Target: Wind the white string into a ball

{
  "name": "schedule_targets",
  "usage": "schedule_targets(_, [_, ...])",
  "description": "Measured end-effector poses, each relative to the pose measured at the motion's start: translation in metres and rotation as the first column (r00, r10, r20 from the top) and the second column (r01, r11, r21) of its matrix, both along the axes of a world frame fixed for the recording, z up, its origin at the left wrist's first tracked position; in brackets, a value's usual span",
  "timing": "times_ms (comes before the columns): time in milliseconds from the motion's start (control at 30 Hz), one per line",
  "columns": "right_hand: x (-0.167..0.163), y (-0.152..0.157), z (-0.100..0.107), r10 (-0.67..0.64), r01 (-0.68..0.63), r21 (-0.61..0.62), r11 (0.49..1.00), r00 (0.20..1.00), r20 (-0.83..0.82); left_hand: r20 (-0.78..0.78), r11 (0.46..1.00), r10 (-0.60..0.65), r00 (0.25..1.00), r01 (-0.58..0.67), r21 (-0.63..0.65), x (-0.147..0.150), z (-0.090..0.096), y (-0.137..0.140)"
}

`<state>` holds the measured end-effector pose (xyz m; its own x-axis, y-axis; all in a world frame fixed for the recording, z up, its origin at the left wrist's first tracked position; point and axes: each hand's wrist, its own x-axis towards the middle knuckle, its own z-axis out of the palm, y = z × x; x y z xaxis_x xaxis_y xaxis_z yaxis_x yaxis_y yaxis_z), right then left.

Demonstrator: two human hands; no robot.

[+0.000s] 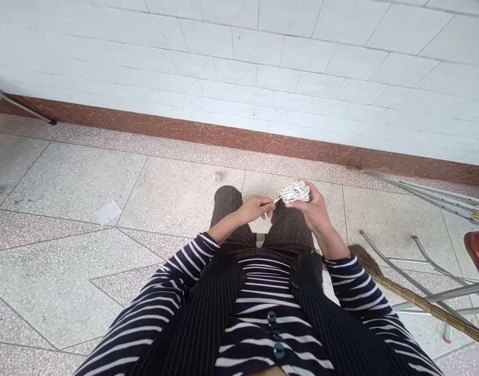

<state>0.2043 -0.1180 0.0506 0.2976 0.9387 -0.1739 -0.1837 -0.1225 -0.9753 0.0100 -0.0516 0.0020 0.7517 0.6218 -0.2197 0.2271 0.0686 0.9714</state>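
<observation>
A round, coiled white piece with dark flecks, like wound cord or woven paper strip (295,192), is held over my right knee. My right hand (314,208) grips it from the right, thumb in front and fingers behind. From its left side a short, pale strand end (277,199) sticks out. My left hand (258,209) pinches that strand between thumb and fingertips, the other fingers curled. Both hands are above my lap, close together. Whether the strand is a separate piece or part of the coil, I cannot tell.
A small speckled ball (217,176) and a white paper (108,212) lie on the tiled floor. To the right are a broom (413,297), metal stool legs (396,269) and folded metal poles (431,190). A tiled wall (239,68) stands ahead; a metal leg (25,107) is far left.
</observation>
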Motion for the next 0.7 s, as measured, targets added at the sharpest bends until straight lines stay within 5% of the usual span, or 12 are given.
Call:
schedule_targets(200, [0.015, 0.020, -0.002, -0.077, 0.070, 0.045, 0.997, 0.982, 0.171, -0.037, 0.994, -0.001, 0.999, -0.003, -0.110, -0.011, -0.012, 0.004])
schedule_targets(433, [0.014, 0.046, -0.047, -0.094, 0.088, 0.038, 0.995, 0.842, 0.531, -0.178, 0.979, -0.143, 0.974, 0.166, 0.120, -0.004, 0.021, -0.019])
schedule_targets(567, [0.002, 0.038, -0.079, -0.035, 0.039, 0.008, 0.999, 0.760, 0.649, -0.382, 0.857, -0.183, 0.906, 0.338, 0.389, -0.002, 0.044, -0.015])
schedule_targets(700, [-0.012, 0.015, -0.086, 0.111, -0.115, -0.024, 0.993, 0.846, 0.521, -0.485, 0.705, -0.094, 0.870, 0.402, 0.584, -0.002, 0.053, 0.007])
